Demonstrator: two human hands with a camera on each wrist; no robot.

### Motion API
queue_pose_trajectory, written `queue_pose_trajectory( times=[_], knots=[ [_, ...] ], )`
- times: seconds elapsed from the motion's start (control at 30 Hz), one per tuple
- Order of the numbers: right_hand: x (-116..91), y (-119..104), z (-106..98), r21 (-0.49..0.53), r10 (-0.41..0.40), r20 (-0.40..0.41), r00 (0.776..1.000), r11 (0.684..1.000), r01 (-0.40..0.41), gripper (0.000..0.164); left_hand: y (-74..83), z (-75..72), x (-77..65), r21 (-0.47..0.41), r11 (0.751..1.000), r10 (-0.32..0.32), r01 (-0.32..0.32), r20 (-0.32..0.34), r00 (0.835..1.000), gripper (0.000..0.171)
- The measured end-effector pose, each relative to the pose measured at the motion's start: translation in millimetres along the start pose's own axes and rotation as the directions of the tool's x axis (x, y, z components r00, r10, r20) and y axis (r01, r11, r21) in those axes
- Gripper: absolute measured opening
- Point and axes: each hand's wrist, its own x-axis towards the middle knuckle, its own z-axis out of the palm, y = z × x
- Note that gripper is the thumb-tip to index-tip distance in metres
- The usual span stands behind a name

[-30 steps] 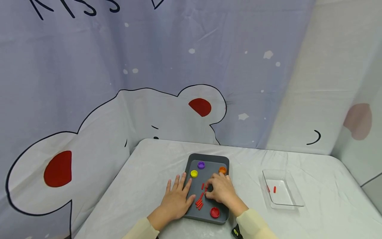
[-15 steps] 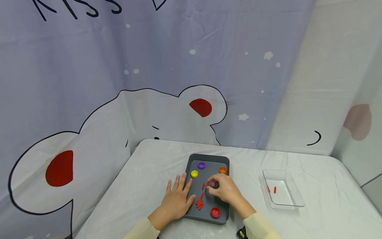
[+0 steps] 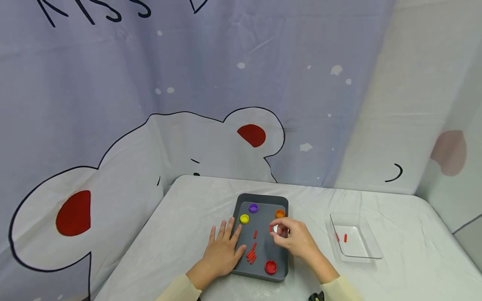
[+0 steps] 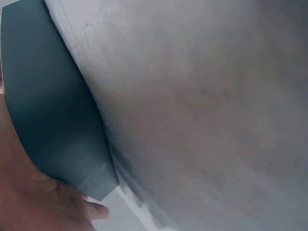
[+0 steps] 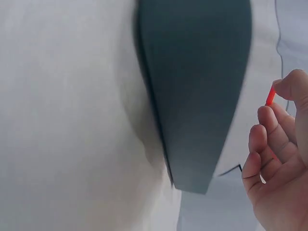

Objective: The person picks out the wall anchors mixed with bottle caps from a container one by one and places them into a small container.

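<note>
My right hand pinches a short red stick between thumb and fingertip, over the right side of the grey tray. The other fingers curl inward in the right wrist view, with a sliver of red showing among them. Spread flat, my left hand rests along the tray's left rim. A lone red stick lies mid-tray, and several more red sticks lie in a loose cluster by my left thumb.
Small round pieces sit in the tray: purple, yellow, orange and red. A clear rectangular container at right holds red sticks. A printed curtain hangs behind the white-covered table.
My right hand has picked a red stick from the middle of the tray and moved it to the right. My left hand has stayed put.
</note>
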Motion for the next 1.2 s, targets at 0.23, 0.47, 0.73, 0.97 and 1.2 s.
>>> queue_pose_trajectory(
  times=[0.23, 0.47, 0.73, 0.97, 1.2],
  knots=[
    [-8, 7, -19, -0.016, -0.003, -0.064, 0.998, 1.0, 0.002, 0.022, 0.2, -0.3, 0.6, 0.0, 1.0, 0.003, -0.003, -0.001, 1.0, 0.065],
    [-16, 16, -40, -0.074, -0.036, -0.106, 0.994, 0.997, 0.028, 0.023, -0.9, 0.4, 0.1, -0.005, 1.0, 0.004, -0.004, -0.014, 1.0, 0.064],
    [-25, 25, -70, -0.146, -0.04, -0.166, 0.985, 0.989, 0.016, 0.024, -0.8, -1.0, -1.1, -0.006, 1.0, 0.007, -0.007, -0.009, 1.0, 0.065],
    [-38, 33, -97, -0.19, -0.042, -0.226, 0.973, 0.982, -0.002, 0.024, -0.8, -1.3, -0.6, -0.006, 1.0, 0.01, -0.01, -0.018, 1.0, 0.064],
    [-57, 44, -126, -0.228, 0.004, -0.264, 0.964, 0.971, -0.066, 0.025, -1.5, 0.4, 0.2, -0.005, 1.0, 0.017, -0.017, -0.022, 1.0, 0.064]
  ],
)
